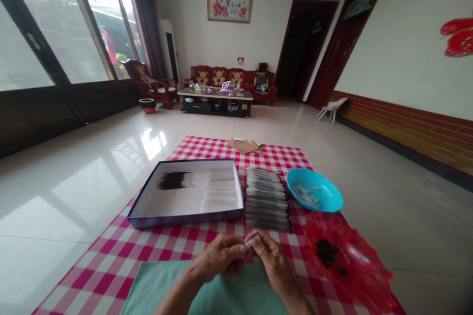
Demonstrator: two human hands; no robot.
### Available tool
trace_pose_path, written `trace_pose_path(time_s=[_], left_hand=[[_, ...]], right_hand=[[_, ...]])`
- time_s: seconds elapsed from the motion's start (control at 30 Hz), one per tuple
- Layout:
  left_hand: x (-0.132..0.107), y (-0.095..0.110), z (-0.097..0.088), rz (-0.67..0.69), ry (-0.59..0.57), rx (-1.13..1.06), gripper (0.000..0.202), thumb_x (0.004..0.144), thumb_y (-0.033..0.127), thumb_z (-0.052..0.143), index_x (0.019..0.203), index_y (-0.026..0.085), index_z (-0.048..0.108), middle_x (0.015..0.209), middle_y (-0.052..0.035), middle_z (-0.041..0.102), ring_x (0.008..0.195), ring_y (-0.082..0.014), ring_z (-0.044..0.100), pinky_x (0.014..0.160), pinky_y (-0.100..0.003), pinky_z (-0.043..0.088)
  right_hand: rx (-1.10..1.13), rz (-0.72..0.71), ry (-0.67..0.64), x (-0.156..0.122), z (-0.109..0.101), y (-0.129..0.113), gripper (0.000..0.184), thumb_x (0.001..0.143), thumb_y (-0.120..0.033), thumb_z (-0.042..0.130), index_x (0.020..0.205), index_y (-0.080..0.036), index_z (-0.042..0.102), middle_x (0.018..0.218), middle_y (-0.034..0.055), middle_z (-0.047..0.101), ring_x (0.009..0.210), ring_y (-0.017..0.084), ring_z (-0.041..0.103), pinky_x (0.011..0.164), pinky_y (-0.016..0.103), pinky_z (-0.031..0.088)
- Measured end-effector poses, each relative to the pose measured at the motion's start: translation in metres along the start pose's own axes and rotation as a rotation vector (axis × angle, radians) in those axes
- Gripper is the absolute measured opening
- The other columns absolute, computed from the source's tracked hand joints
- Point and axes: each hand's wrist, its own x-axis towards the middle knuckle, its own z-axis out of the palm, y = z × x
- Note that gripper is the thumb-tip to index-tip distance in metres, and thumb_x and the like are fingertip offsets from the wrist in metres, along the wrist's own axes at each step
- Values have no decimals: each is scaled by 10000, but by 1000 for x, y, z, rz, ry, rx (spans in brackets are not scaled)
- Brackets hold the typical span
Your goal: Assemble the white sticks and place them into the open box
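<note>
Here, left hand (220, 257) and right hand (271, 265) pinch a tube (252, 241) below the box rim (185, 219).

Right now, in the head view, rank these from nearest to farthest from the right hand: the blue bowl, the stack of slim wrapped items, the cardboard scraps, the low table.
From the right hand:
1. Stack of slim wrapped items: directly ahead.
2. Blue bowl: ahead and to the right.
3. Cardboard scraps: ahead, beyond the stack.
4. Low table: far ahead, across the room.

No writing can be read here (the framed picture's (229, 7) small marks stay too blurred).
</note>
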Motion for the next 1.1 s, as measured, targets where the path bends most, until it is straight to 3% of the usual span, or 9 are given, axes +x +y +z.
trace_pose_path(time_s=[0.07,0.2,0.37,0.47,0.63,0.7,0.8,0.9,1.1], left_hand=[[0,-1,1,53,99,94,369,856,475,444,759,151,592,557,3,583,415,-90,473,409,-189,333],[2,-10,12,232,460,554,218,871,295,449,767,183,604,626,-8,621,564,-124,575,520,-202,357],[2,-12,20,298,520,709,208,894,264,400,772,189,551,640,-12,601,575,-121,569,532,-209,350],[0,-4,14,233,425,476,234,881,335,433,740,181,540,577,9,565,500,-98,519,486,-195,343],[-4,6,-4,-44,-51,-126,381,810,525,498,775,148,539,535,23,551,367,-68,417,366,-177,303],[-3,4,-5,-31,-76,-145,393,815,530,490,783,143,547,548,16,559,376,-68,424,370,-179,304],[0,-1,2,100,191,114,336,842,465,483,740,153,555,563,8,564,444,-87,472,428,-191,325],[3,-8,14,205,457,442,228,860,346,485,738,172,567,604,-1,589,540,-112,529,509,-207,334],[2,-7,20,264,512,564,279,898,356,421,732,183,564,634,-16,583,582,-120,540,555,-220,338]], right_hand=[[66,20,4,0,1,0,267,830,-448,560,914,-207,635,776,8,636,700,155,587,652,256,467],[107,76,88,6,5,7,322,787,-490,596,917,-196,620,762,14,625,619,145,575,561,247,461],[63,103,199,10,5,17,316,702,-481,691,784,-182,631,648,-2,615,574,145,560,544,251,461],[10,55,177,8,2,14,284,714,-453,694,791,-182,658,692,10,639,613,142,565,578,242,462],[87,39,-20,1,-2,8,235,780,-409,649,862,-190,672,811,39,669,737,175,609,685,286,488],[177,44,-30,1,-1,11,229,793,-390,643,925,-204,662,912,47,668,769,175,617,714,302,493],[235,63,37,4,0,17,293,799,-399,635,1037,-230,620,992,48,648,752,156,613,647,270,491],[224,105,103,8,1,23,316,761,-444,662,971,-211,618,851,32,651,669,144,598,563,240,472],[50,63,228,9,2,22,275,728,-446,688,784,-179,653,701,5,625,636,132,558,591,229,454]])
